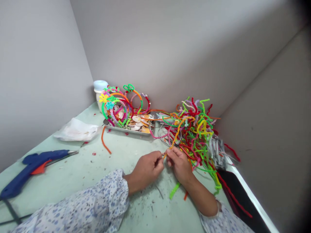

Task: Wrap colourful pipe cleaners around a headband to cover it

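Head view, clock centred on where the fingertips meet. Right hand [180,163] at 4 o'clock: fingers narrow, thumb and forefinger pinching an orange fuzzy strand [178,131]. Left hand [148,167] at 8 o'clock: fingers curled closed just beside it; cannot tell whether they grip the strand's lower end. Strand runs from the right pinch towards 1 o'clock, upper part over the heap of coloured strands [194,140]. Handling, judged: pinch close to the working end, turn in small steps, keep pressure light to spare the fuzz, and lift the long part clear first, as it could snag. Green strip [174,191]: 6 o'clock, on the counter [85,174]. Tray [128,130] with shell-like pieces [136,119] and wrapped hoops [141,102]: between 10 and 11. Glue gun [36,161]: 9 o'clock, well apart.
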A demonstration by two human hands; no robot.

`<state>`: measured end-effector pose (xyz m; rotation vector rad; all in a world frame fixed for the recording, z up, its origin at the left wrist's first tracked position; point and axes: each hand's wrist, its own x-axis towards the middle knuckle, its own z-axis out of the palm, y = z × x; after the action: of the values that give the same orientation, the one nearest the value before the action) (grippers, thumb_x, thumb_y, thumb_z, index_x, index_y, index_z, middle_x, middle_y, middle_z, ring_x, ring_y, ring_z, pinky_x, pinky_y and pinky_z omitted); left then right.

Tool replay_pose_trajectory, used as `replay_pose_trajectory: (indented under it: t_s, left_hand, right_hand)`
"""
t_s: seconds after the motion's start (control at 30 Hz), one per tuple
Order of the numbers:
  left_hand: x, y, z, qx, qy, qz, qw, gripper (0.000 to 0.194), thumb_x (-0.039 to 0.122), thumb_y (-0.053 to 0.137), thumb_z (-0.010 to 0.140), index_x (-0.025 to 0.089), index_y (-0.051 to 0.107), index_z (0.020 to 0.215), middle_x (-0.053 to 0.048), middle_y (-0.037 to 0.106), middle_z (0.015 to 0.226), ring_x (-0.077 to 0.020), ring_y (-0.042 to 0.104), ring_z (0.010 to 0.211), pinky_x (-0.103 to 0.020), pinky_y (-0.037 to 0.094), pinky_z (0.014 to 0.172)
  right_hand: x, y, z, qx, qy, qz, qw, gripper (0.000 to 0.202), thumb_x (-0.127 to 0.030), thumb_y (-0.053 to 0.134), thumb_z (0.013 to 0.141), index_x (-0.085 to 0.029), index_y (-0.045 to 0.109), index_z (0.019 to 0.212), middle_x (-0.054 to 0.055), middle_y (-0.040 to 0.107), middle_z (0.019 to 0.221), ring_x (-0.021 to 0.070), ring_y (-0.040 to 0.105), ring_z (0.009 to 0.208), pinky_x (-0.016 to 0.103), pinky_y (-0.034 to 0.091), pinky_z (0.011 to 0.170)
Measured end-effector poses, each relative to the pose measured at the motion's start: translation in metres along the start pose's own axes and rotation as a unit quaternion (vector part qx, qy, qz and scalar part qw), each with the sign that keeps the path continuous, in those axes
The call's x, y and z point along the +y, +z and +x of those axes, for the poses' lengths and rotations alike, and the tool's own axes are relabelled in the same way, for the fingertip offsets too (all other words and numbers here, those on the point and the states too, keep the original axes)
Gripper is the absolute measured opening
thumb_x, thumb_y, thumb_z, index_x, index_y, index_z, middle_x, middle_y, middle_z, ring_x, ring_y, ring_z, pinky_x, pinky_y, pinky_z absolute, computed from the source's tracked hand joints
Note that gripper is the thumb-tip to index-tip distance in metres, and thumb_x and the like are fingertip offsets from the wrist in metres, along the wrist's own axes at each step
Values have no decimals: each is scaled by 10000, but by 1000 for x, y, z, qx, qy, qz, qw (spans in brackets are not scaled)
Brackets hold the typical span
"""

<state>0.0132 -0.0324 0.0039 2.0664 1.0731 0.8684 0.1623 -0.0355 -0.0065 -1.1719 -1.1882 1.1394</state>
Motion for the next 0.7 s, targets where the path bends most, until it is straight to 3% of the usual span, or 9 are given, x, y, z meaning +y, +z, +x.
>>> replay_pose_trajectory:
  t_s: [0.13,0.27,0.43,0.7]
  left_hand:
    - [2,0,0,17,4,21,1000,125,180,422,780,186,432,656,38,411,597,-104,375,557,-226,249,536]
    - [3,-2,-1,15,-19,-26,999,145,224,416,815,181,471,687,32,440,605,-107,395,574,-221,275,548]
    - [7,-8,-1,-4,-28,-155,987,249,313,362,877,167,542,785,6,553,724,-113,465,660,-216,344,622]
    - [-4,0,3,-25,-46,-228,972,196,256,425,843,151,579,783,21,532,682,-87,427,590,-198,344,586]
  right_hand:
    - [2,2,3,3,43,85,995,260,-404,567,778,-175,519,666,-51,465,530,68,372,414,199,284,415]
    - [1,0,5,-30,78,125,989,246,-395,579,776,-171,531,686,-52,464,541,63,380,419,190,272,416]
    - [3,-2,2,-39,20,60,997,247,-375,555,810,-172,530,671,-48,476,530,78,400,464,206,312,472]
    - [2,-2,0,-38,-15,3,999,215,-365,540,827,-177,560,725,-54,457,510,88,396,482,220,314,492]
